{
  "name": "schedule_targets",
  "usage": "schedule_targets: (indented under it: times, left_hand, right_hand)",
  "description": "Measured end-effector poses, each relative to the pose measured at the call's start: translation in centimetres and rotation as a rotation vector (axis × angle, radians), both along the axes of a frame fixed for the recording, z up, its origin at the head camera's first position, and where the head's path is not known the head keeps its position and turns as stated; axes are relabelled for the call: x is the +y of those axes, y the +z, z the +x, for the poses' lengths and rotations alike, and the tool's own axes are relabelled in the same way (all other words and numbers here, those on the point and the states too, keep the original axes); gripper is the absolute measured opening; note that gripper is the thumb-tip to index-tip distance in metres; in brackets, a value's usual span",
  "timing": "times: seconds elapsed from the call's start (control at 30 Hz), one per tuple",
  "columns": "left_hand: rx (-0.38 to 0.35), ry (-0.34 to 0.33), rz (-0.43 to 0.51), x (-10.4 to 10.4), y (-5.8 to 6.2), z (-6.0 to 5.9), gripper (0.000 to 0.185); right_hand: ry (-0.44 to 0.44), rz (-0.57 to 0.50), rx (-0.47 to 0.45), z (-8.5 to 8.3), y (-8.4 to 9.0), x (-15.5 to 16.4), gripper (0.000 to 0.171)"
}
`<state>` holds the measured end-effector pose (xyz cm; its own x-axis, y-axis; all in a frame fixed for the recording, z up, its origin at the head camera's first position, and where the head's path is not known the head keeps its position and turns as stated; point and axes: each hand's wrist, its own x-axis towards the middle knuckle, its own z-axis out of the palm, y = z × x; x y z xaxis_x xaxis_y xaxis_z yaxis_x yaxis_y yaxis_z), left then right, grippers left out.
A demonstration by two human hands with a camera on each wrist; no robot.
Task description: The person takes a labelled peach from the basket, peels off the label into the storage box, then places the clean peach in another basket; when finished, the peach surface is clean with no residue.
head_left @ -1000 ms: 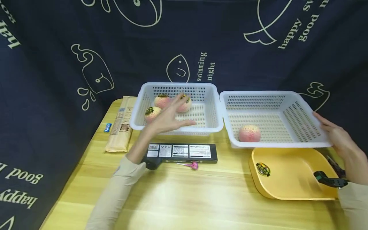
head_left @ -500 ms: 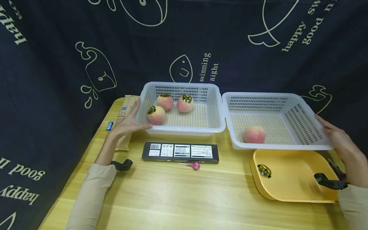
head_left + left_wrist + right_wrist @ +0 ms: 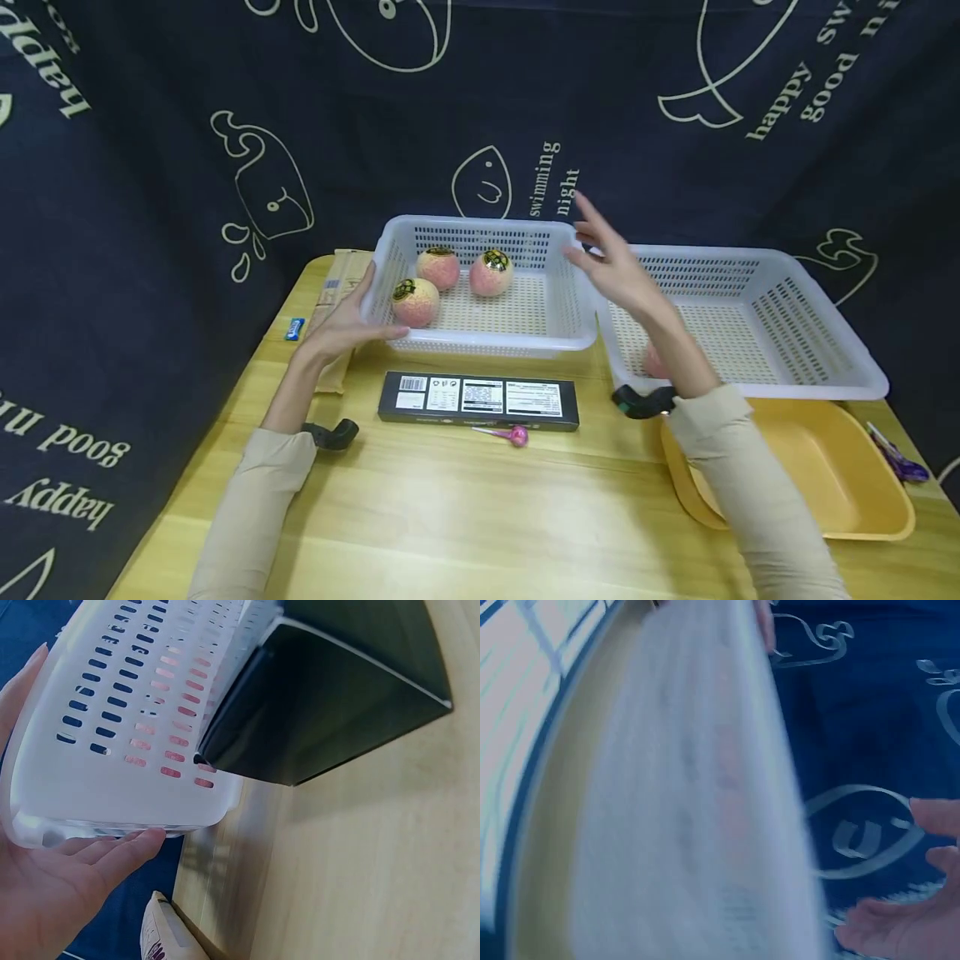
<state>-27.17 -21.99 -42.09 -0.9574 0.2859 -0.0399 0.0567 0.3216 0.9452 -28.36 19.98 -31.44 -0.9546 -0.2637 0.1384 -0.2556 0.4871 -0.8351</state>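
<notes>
My left hand [image 3: 341,329] grips the left end of a white perforated basket [image 3: 495,342], thumb along the front rim and fingers behind the side. In the left wrist view, that basket [image 3: 112,787] lies against the hand. Inside it are three pink-and-cream peach-like balls, the front one [image 3: 416,302] nearest my left thumb. Nothing is in my right hand [image 3: 622,271], which hovers with extended fingers near the same basket's right rim. A second white basket [image 3: 795,333] stands beside it. My right forearm mostly covers a pink ball [image 3: 654,363] there.
Before the left basket lie a black box [image 3: 480,400] and a pink lollipop [image 3: 517,436]. A tan package [image 3: 330,379] and a small blue wrapped sweet [image 3: 295,329] are at left. A yellow tub [image 3: 817,475] and a purple wrapped item [image 3: 903,462] sit at right. A dark curtain hangs behind.
My left hand moved from above the balls to the left basket's left end and stays there. My right hand left the right basket's far side and swung left toward the left basket.
</notes>
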Motion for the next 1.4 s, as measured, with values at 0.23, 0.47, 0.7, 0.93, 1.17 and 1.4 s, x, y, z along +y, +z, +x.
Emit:
schedule_targets:
  times: [0.23, 0.47, 0.7, 0.93, 1.17, 1.4]
  left_hand:
    - [0.016, -0.038, 0.06, 0.7, -0.3, -0.5, 0.127]
    - [-0.006, -0.009, 0.053, 0.6, -0.5, -0.3, 0.128]
    - [-0.025, 0.01, 0.031, 0.2, -0.4, 0.0, 0.129]
    - [-0.023, 0.023, 0.046, 0.0, -0.5, 0.1, 0.127]
    - [-0.022, 0.019, 0.035, -0.2, -0.5, 0.1, 0.128]
    - [0.003, 0.01, 0.051, 0.0, -0.4, 0.0, 0.126]
  right_hand:
    - [-0.038, -0.122, -0.272, -4.8, -5.9, -8.3, 0.068]
    - [-0.075, -0.159, -0.358, -6.8, -7.4, -9.8, 0.052]
    - [-0.019, -0.069, -0.306, -7.7, -8.7, -11.0, 0.044]
    - [0.118, -0.061, -0.321, -7.8, -9.2, -11.8, 0.049]
    - [0.142, -0.043, -0.382, -7.7, -9.2, -12.0, 0.054]
    - [0.137, -0.05, -0.34, -7.0, -8.3, -11.5, 0.053]
